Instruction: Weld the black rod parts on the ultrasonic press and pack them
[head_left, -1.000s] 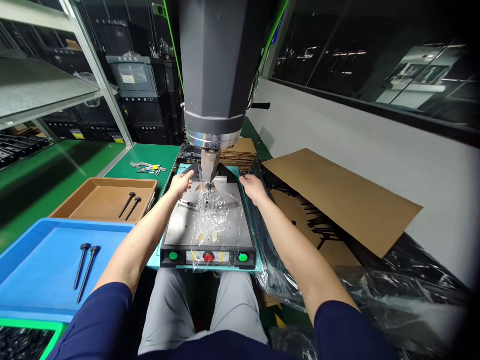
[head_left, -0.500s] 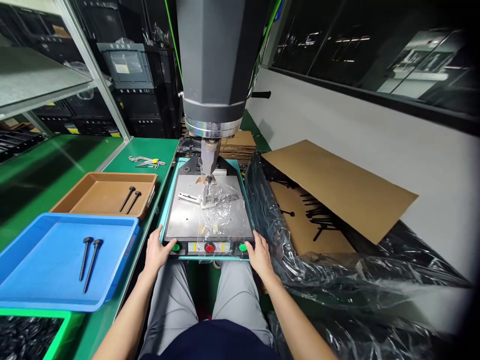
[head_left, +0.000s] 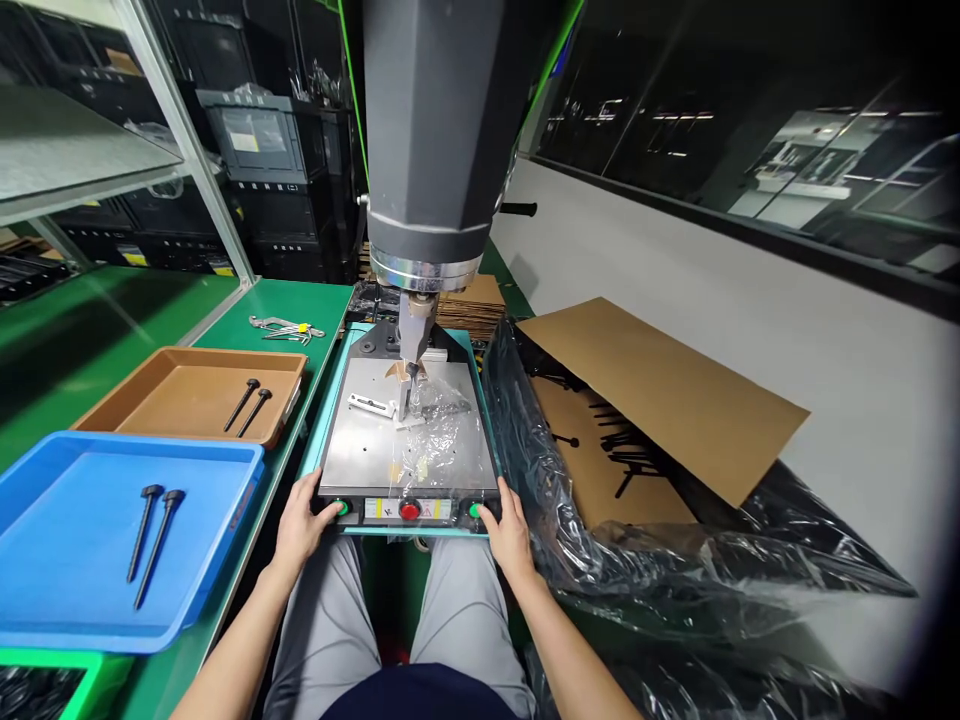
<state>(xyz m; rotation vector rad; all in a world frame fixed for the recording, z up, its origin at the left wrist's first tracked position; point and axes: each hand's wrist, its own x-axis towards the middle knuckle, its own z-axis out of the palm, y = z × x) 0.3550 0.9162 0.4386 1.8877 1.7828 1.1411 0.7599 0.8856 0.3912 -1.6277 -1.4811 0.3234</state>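
My left hand (head_left: 300, 525) rests at the left front corner of a press machine's base, its thumb on a green button (head_left: 343, 508). At the opposite corner my right hand (head_left: 511, 530) has its thumb on the other green button (head_left: 475, 510). The fingers of both hands lie along the base's sides. Between them sits a red button (head_left: 409, 511). Over the metal plate (head_left: 367, 455) hangs the machine's grey head (head_left: 427, 130). Its narrow tip (head_left: 414, 330) meets a dark-headed part (head_left: 412, 371) standing in a small fixture (head_left: 405, 400). Clear plastic film (head_left: 446, 420) covers part of the plate.
To my left stand a blue tray (head_left: 82, 500) and a brown tray (head_left: 187, 385), each with two black bolt-like parts. Hand tools (head_left: 289, 328) lie behind them. On the right, a plastic-lined box holds black parts (head_left: 622, 450) under a cardboard sheet (head_left: 667, 390).
My view has shifted slightly, so everything sits a little lower and further left. Both thumbs stay on the green buttons.
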